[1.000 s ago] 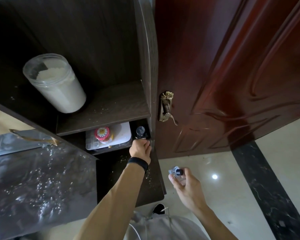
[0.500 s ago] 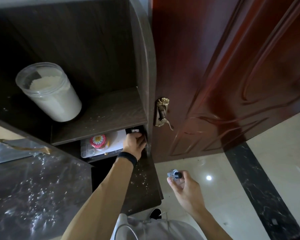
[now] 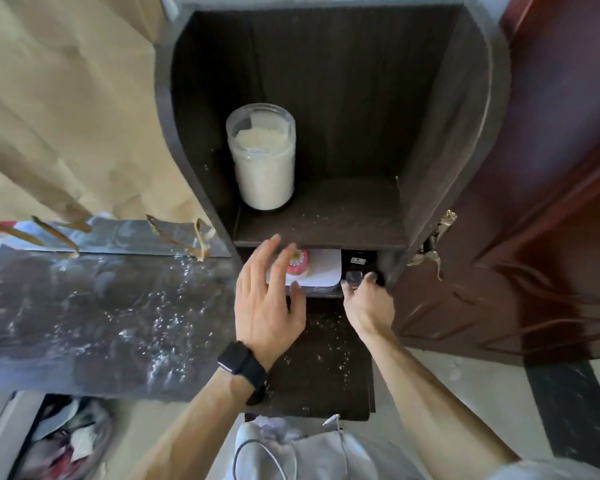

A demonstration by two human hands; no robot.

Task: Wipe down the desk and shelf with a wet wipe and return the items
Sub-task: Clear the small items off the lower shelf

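Note:
A dark wooden shelf unit (image 3: 326,233) stands on the dark desk (image 3: 319,362). My right hand (image 3: 368,306) holds a small clear bottle (image 3: 354,278) at the right end of the lower compartment, beside a black item (image 3: 358,260). My left hand (image 3: 267,299) hovers with fingers spread in front of that compartment, over a white flat item (image 3: 321,270) carrying a pink round tin (image 3: 298,263). A clear jar of white grains (image 3: 261,157) stands on the upper shelf board.
A red-brown door (image 3: 551,202) with a brass handle (image 3: 430,244) is close on the right. Shiny foil (image 3: 101,306) covers the desk to the left, under tan paper (image 3: 66,116). A box of clutter (image 3: 63,441) sits on the floor at lower left.
My left hand has come out of the lower compartment and opened. My right hand has brought the small clear bottle from near the floor side up into the compartment's right end. The view shifted left.

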